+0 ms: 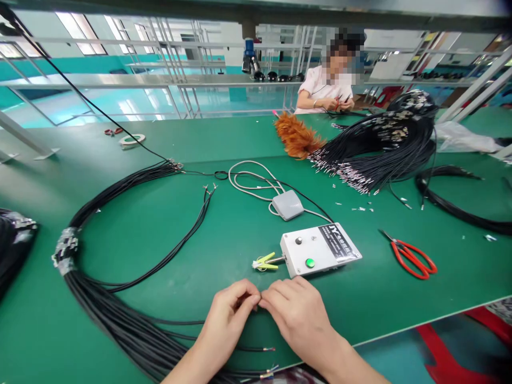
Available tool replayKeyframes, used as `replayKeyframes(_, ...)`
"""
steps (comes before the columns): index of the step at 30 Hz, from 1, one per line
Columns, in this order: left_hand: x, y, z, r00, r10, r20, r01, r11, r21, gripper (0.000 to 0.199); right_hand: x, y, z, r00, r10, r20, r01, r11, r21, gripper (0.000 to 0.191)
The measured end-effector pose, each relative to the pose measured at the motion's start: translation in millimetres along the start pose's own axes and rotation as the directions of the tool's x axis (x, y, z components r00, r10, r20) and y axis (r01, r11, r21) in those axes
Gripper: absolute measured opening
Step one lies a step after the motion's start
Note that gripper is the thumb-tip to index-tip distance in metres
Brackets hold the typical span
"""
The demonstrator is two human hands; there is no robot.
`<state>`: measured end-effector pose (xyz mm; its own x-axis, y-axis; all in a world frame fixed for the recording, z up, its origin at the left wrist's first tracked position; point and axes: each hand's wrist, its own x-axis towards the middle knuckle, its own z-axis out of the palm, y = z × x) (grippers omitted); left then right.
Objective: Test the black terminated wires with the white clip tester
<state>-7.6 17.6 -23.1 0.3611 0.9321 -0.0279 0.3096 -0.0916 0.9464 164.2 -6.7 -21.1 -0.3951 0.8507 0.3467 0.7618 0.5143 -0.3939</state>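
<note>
Two-hand pinch posture near control box [310, 248].
Left hand [231, 314] and right hand [298, 316]: fingertips pressed together, the two hands meeting; any pinched item is too small to identify. Control box: 2 o'clock from fingertips. Yellow clip [269, 265]: 12 o'clock. Black cable bundle [116, 316]: 9 o'clock.
</note>
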Motion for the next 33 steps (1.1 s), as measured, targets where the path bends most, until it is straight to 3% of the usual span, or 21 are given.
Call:
replayKeyframes(4, -1.0, -1.0, -3.8, 0.986, 0.167, 0.027, -0.169, 0.957, 0.237, 0.028, 11.8, 8.9, -5.5, 0.992, -0.118, 0.033, 0.121, 0.984, -0.133, 0.029)
replayKeyframes(7, 6.7, -0.4, -10.5, 0.994, 0.080, -0.075, -0.068, 0.987, 0.149, 0.024, 25.8, 19.5, -18.3, 0.995, -0.095, 0.014, 0.096, 0.985, -0.144, 0.010)
replayKeyframes(11, 22.4, -1.6, -18.4, 0.986, -0.048, -0.158, 0.053, 0.998, 0.029, 0.021, 48.8, 29.0, -22.0, 0.996, -0.043, 0.075, 0.066, 0.938, -0.340, 0.025)
replayKeyframes(15, 32.5, -5.0, -18.9, 0.984, -0.070, -0.165, 0.073, 0.997, 0.011, 0.020, 60.6, 33.5, -11.6, 0.986, -0.019, 0.165, 0.089, 0.899, -0.429, 0.008)
replayKeyframes(33, 45.8, -5.9, -9.4, 0.979, -0.108, -0.175, 0.123, 0.990, 0.075, 0.019, 66.4, 33.7, -11.7, 0.979, -0.001, 0.203, 0.086, 0.908, -0.409, 0.012)
